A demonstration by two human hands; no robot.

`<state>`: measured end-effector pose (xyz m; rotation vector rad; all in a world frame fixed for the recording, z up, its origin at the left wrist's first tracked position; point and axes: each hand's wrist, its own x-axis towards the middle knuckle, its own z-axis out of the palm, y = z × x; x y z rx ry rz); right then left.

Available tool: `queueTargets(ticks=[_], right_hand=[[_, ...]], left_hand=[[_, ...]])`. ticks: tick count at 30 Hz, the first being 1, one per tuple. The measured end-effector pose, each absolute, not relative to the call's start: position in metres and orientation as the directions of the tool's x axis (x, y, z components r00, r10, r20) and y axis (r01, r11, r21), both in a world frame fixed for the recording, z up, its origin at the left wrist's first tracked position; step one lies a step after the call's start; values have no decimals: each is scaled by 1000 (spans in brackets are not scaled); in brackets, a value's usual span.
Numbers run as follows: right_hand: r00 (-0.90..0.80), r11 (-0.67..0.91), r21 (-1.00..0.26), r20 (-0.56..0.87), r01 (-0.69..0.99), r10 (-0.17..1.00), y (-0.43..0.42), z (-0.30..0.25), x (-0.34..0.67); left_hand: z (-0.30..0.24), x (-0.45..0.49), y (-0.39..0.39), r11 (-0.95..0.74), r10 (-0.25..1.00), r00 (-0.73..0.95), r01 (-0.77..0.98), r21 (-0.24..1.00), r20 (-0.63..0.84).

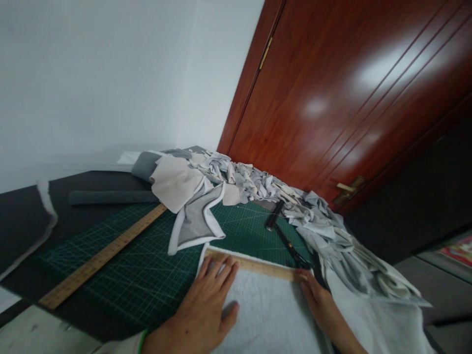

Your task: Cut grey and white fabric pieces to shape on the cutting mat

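Note:
My left hand [206, 307] lies flat with its fingers spread on a white fleecy cloth [271, 314], its fingertips touching the left end of a short wooden ruler [254, 265] that lies across the cloth's far edge. My right hand [319, 297] rests on the cloth at the ruler's right end, with a fingertip against the wood; its fingers are stretched out and hold nothing. The cloth lies on a green cutting mat [140, 265].
A long wooden ruler [103, 255] lies slanted on the mat's left. A grey-and-white cloth piece [195, 221], a black cutter [275, 215], black scissors [293, 246] and a heap of grey scraps [320, 221] lie beyond. A grey roll [110, 197] sits at the back left; a brown door [350, 98] stands behind.

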<state>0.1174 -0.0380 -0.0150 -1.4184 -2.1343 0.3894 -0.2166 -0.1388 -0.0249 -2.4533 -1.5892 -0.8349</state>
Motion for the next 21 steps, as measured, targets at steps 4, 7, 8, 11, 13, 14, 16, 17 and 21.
queueTargets(ticks=[4,7,8,11,13,14,16,17,21], right_hand=[[-243,402,-500,354,767,903,-36,-23,125],[-213,369,-466,354,804,911,-36,-28,129],[-202,355,-447,355,821,913,-36,-28,130],[-167,318,-401,368,859,915,-36,-27,130],[-165,310,-392,362,866,917,-36,-26,129],[-165,304,-389,352,870,921,-36,-26,129],[-156,278,-378,322,883,934,-35,-27,130],[-147,260,-371,305,891,941,-34,-27,132],[-142,221,-409,215,885,966,-27,-20,144]], left_hand=[[-23,-218,-139,-454,804,314,873,180,505],[-22,-220,-138,-460,797,331,874,154,506],[-22,-220,-138,-460,791,333,877,139,513],[-27,-220,-139,-442,758,325,893,80,565],[-30,-221,-139,-426,740,308,902,63,598],[-31,-221,-139,-421,737,301,905,62,605],[-32,-221,-138,-416,734,304,908,49,607],[-32,-221,-137,-413,734,311,910,34,604],[-30,-223,-133,-410,730,341,912,-20,592]])
